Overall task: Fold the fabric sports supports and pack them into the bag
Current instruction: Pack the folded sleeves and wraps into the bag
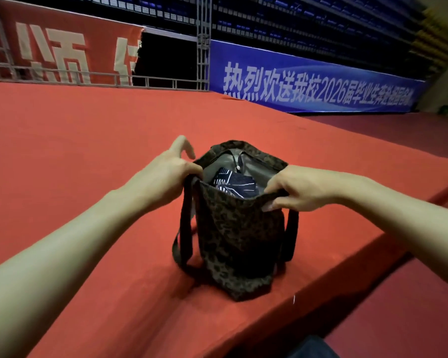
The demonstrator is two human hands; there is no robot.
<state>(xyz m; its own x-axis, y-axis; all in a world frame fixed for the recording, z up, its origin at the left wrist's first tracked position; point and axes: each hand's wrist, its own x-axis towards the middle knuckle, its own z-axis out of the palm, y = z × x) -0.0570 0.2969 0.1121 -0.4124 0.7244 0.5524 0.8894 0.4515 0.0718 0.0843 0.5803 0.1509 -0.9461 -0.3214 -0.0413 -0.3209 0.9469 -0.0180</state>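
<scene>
A dark leopard-print bag (238, 236) stands upright on the red carpeted platform (88, 151), its mouth held wide. Inside lie folded dark fabric supports (230, 183) with white stripes, against a grey lining. My left hand (170, 167) pinches the left side of the bag's rim, with the index finger sticking up free. My right hand (292, 188) pinches the near right part of the rim between thumb and fingers. The bag's two dark straps hang down its sides.
The platform's front edge (308, 288) runs diagonally close to the bag's right, dropping to a darker red floor (398, 319). A metal railing (101, 78), a red banner and a blue banner (308, 81) stand at the back.
</scene>
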